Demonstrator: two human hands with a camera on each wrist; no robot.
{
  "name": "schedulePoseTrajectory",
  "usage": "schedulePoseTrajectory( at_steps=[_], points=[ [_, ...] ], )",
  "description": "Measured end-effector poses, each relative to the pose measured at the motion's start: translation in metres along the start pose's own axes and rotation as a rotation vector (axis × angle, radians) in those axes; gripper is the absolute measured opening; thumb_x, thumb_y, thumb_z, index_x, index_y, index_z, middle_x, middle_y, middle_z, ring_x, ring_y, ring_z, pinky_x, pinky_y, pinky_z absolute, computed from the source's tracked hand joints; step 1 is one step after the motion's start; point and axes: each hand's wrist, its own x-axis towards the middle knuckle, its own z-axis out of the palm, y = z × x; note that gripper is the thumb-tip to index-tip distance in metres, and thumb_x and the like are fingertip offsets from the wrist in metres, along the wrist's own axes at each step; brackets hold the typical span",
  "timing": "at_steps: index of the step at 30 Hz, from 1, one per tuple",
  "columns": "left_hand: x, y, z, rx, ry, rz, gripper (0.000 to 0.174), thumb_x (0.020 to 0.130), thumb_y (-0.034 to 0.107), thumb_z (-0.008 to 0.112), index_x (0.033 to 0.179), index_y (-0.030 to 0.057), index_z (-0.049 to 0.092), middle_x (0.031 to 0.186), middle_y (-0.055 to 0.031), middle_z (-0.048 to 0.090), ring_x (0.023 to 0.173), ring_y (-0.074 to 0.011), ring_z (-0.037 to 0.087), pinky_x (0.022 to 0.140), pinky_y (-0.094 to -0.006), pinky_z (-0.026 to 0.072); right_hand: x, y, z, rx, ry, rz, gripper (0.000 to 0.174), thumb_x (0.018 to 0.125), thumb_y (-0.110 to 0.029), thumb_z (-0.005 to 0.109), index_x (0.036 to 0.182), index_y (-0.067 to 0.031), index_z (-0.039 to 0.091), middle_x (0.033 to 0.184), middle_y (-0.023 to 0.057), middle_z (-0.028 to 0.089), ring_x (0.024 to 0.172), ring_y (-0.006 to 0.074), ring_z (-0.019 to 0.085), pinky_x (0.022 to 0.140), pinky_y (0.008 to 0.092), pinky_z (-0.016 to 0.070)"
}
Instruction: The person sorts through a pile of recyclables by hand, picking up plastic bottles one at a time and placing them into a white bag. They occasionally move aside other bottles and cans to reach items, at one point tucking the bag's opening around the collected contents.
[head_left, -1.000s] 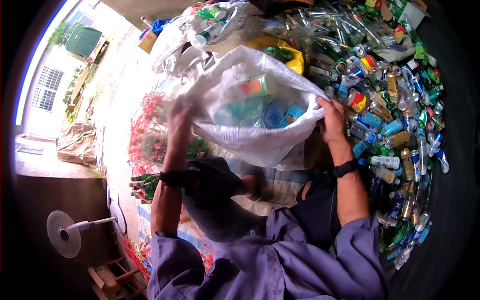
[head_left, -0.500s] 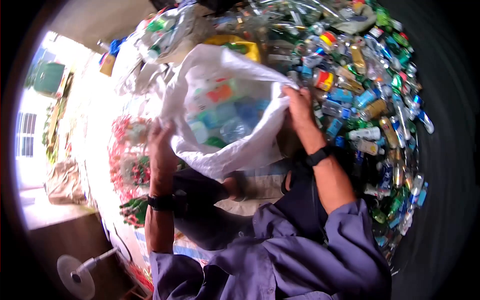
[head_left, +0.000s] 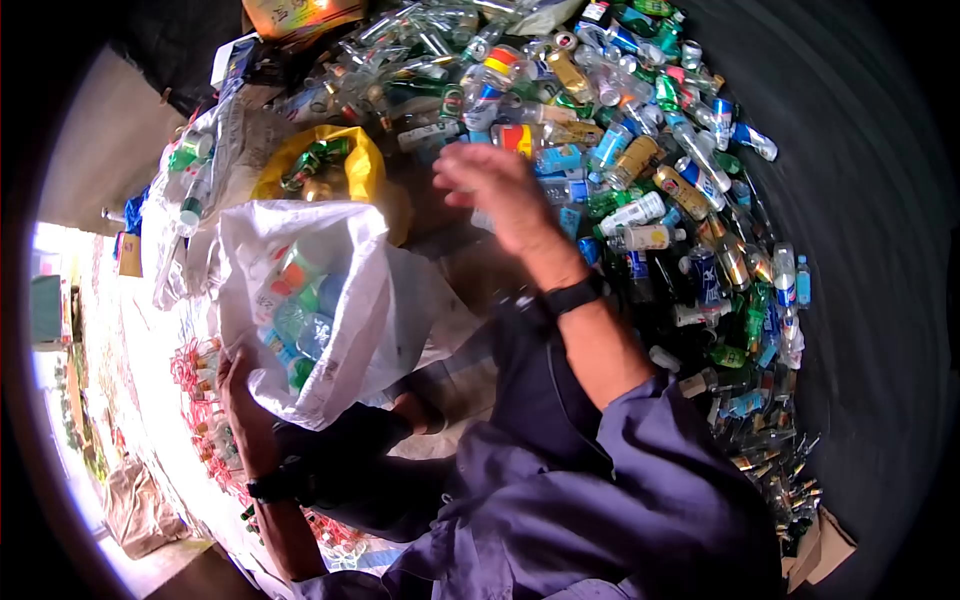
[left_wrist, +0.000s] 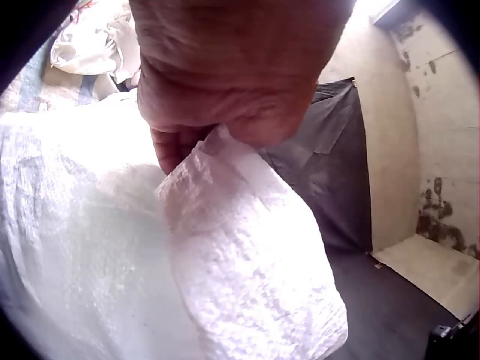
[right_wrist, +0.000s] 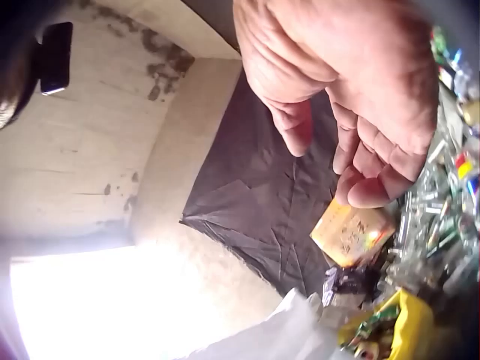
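A white woven sack (head_left: 375,300) stands with its mouth spread in front of the person, plastic bottles (head_left: 305,325) visible inside. At the sack's near left rim, my left hand (head_left: 248,405) grips the folded edge; the left wrist view shows the fingers curled round the white cloth (left_wrist: 255,247). My right hand (head_left: 500,195) is off the sack, raised between it and the heap of bottles and cans (head_left: 640,180). In the right wrist view the right hand (right_wrist: 352,97) has loosely bent fingers with nothing between them and the thumb apart.
A yellow bag (head_left: 375,170) holding cans stands just behind the sack. Dark sheeting (head_left: 850,300) lies beyond the heap on the right. Netted bottles (head_left: 205,400) lie to the left, and a cardboard piece (head_left: 822,550) is at the lower right.
The right hand has let go of the sack's right rim and moved up over the edge of the heap. The sack sits further left in view as the head turns right; the left hand stays at its rim.
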Motion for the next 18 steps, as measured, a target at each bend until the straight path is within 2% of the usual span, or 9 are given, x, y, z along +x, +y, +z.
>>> schedulePoseTrajectory(
  at_steps=[2,3,6,11,12,13,15,16,18],
  points=[
    [0.001,0.003,-0.005,0.422,-0.022,0.360,0.031,0.103,0.022,0.051,0.116,-0.0023,0.066,0.093,-0.0043,0.063,0.083,-0.0128,0.061,0.072,-0.0276,0.0495,-0.003,-0.022,-0.048,-0.053,-0.027,-0.007,0.031,0.095,-0.025,0.066,0.112,0.0006,0.068,0.099,0.0056,0.071,0.086,0.0125,0.068,0.073,0.0254,0.0545],
    [0.011,0.000,-0.022,0.105,-0.067,0.031,0.034,0.104,0.018,0.047,0.118,-0.0061,0.065,0.110,-0.0133,0.065,0.098,-0.0210,0.062,0.087,-0.0336,0.0498,-0.006,-0.031,-0.073,-0.132,-0.039,-0.030,0.031,0.097,-0.026,0.064,0.113,-0.0004,0.068,0.101,0.0052,0.072,0.090,0.0129,0.068,0.077,0.0262,0.0541],
    [0.018,0.004,-0.034,0.439,-0.082,0.283,0.033,0.104,0.018,0.047,0.113,-0.0059,0.068,0.110,-0.0124,0.066,0.098,-0.0203,0.061,0.089,-0.0339,0.0494,-0.016,-0.013,-0.153,-0.358,0.117,0.046,0.030,0.096,-0.030,0.065,0.105,-0.0012,0.070,0.093,0.0047,0.071,0.083,0.0121,0.067,0.071,0.0255,0.0541],
    [0.022,-0.051,-0.056,0.335,-0.034,0.265,0.030,0.103,0.016,0.049,0.121,-0.0034,0.063,0.116,-0.0141,0.064,0.105,-0.0237,0.061,0.093,-0.0358,0.0486,-0.056,0.093,-0.274,-0.684,0.360,0.463,0.023,0.092,-0.026,0.065,0.094,-0.0041,0.071,0.082,0.0011,0.068,0.073,0.0108,0.064,0.063,0.0256,0.0516],
    [0.014,-0.021,-0.025,0.004,0.019,-0.055,0.034,0.102,0.025,0.052,0.117,-0.0036,0.063,0.107,-0.0071,0.061,0.099,-0.0200,0.060,0.088,-0.0332,0.0488,-0.066,0.128,-0.305,-0.670,0.361,0.500,0.023,0.090,-0.026,0.066,0.091,-0.0037,0.071,0.079,0.0030,0.068,0.070,0.0138,0.064,0.063,0.0279,0.0516],
    [0.001,-0.030,-0.021,0.305,0.052,0.250,0.036,0.101,0.027,0.052,0.119,-0.0026,0.062,0.115,-0.0088,0.057,0.109,-0.0211,0.056,0.095,-0.0348,0.0453,-0.076,0.165,-0.335,-0.657,0.363,0.537,0.023,0.089,-0.026,0.066,0.087,-0.0032,0.070,0.077,0.0049,0.069,0.067,0.0167,0.063,0.063,0.0301,0.0516],
    [-0.009,-0.024,-0.011,0.213,0.042,0.169,0.040,0.101,0.029,0.051,0.123,-0.0036,0.060,0.124,-0.0114,0.054,0.118,-0.0220,0.052,0.103,-0.0365,0.0413,-0.097,0.233,-0.384,-0.964,0.354,0.466,0.027,0.087,-0.028,0.067,0.087,-0.0018,0.070,0.076,0.0091,0.069,0.069,0.0218,0.065,0.065,0.0345,0.0523],
    [-0.009,-0.038,-0.036,0.512,-0.079,0.331,0.045,0.100,0.015,0.050,0.144,0.0036,0.046,0.146,-0.0159,0.046,0.135,-0.0284,0.044,0.114,-0.0437,0.0337,-0.107,0.251,-0.394,-1.269,0.328,0.376,0.030,0.086,-0.031,0.067,0.087,-0.0003,0.070,0.076,0.0133,0.070,0.070,0.0269,0.067,0.066,0.0390,0.0530],
    [-0.007,-0.048,-0.043,0.522,-0.050,0.305,0.045,0.100,0.017,0.050,0.144,0.0051,0.046,0.145,-0.0162,0.046,0.136,-0.0294,0.043,0.115,-0.0444,0.0325,-0.121,0.267,-0.389,-1.228,0.399,0.363,0.035,0.084,-0.033,0.068,0.088,0.0010,0.069,0.079,0.0178,0.070,0.075,0.0331,0.068,0.071,0.0427,0.0534]
  ],
)
